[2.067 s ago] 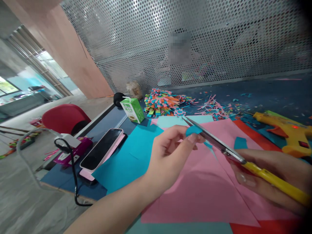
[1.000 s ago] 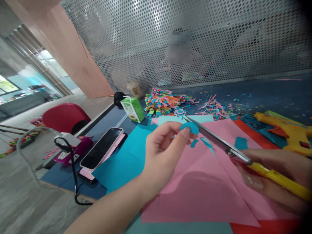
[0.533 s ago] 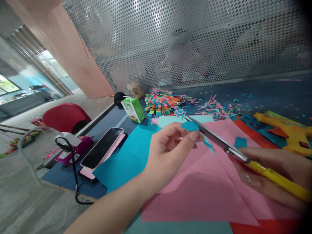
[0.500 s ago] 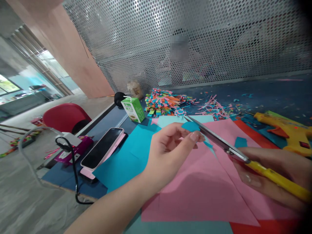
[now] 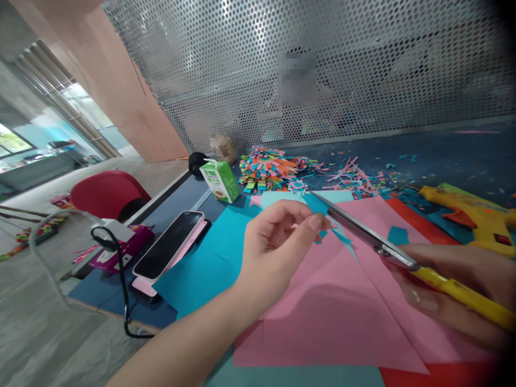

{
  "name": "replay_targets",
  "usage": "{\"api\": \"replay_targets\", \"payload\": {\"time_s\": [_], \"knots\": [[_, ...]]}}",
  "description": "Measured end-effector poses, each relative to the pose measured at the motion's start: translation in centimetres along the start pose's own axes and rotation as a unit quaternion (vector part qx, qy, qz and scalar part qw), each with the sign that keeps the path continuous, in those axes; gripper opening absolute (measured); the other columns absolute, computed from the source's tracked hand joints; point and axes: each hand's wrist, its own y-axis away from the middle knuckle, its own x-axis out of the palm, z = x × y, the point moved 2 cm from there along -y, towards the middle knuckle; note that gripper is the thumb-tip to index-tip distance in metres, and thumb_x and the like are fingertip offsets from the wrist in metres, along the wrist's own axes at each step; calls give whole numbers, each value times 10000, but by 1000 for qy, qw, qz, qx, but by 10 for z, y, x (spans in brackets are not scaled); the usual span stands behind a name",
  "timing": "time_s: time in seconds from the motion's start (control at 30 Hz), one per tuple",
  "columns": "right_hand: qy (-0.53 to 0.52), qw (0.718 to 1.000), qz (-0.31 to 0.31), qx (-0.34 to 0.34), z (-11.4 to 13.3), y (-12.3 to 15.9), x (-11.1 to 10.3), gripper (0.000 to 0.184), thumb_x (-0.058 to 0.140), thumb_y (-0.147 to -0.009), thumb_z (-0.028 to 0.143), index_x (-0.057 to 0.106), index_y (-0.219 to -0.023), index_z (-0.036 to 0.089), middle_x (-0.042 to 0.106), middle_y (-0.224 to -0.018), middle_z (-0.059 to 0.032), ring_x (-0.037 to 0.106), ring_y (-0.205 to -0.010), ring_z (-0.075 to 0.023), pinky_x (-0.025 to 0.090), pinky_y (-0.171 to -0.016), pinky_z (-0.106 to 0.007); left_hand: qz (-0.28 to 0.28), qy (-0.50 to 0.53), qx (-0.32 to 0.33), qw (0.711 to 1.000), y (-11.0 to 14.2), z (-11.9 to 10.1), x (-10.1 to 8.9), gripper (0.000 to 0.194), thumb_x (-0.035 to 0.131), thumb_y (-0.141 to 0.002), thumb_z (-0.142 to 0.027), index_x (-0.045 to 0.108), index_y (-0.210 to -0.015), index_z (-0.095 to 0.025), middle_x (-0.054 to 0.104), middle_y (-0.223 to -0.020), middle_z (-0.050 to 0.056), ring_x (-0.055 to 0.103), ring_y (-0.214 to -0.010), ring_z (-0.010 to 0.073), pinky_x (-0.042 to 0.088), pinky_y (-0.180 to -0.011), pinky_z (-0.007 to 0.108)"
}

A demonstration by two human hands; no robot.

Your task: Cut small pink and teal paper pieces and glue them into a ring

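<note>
Centrally, left hand (image 5: 274, 242): raised above the sheets, thumb and forefinger pinched together on a small blue piece (image 5: 315, 203), the other fingers loosely curled.
Blue piece: at the left fingertips, just beside the blades, above the far part of the pink paper (image 5: 334, 322).
Right hand (image 5: 455, 274): at the right, fingers closed around the yellow handle of the scissors (image 5: 358, 231); its outer part fades into the dark edge of the view.
Blades: slanting toward the far left, tip near the left fingertips; only one blade shows clearly, so I cannot tell how far they stand apart or whether they bite the piece.
Offcuts: one blue scrap (image 5: 398, 236) lies on the pink, near the right hand; slimmer bits lie under the blades.
Other sheets: a blue sheet (image 5: 213, 260) to the left, with red paper (image 5: 427, 374) showing past the pink at the near right.
Far side: a fringed paper heap (image 5: 268, 169) in many colours, loose shreds (image 5: 357, 180) to its right, a green carton (image 5: 220, 181) to its left, a metal mesh (image 5: 342, 32) behind.
Left side: a phone (image 5: 169, 244), its screen dark, beside the blue sheet; a red chair (image 5: 107, 193) beyond the table.
Right side: a yellow glue gun (image 5: 484, 220), its nozzle toward the left.
</note>
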Motion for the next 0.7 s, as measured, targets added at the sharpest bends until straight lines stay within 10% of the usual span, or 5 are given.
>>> {"api": "replay_targets", "payload": {"time_s": [0.7], "knots": [[-3, 1000, -14, -11, 3, 3, 6, 670, 295, -754, 893, 521, -574, 288, 492, -563, -25, 498, -531, -195, 369, -389, -276, 18, 14, -16, 1000, -1, 2, 2, 108, 701, -799, -220, 681, -702, -176, 685, -680, 10, 558, -551, 71, 444, -510, 185]]}}
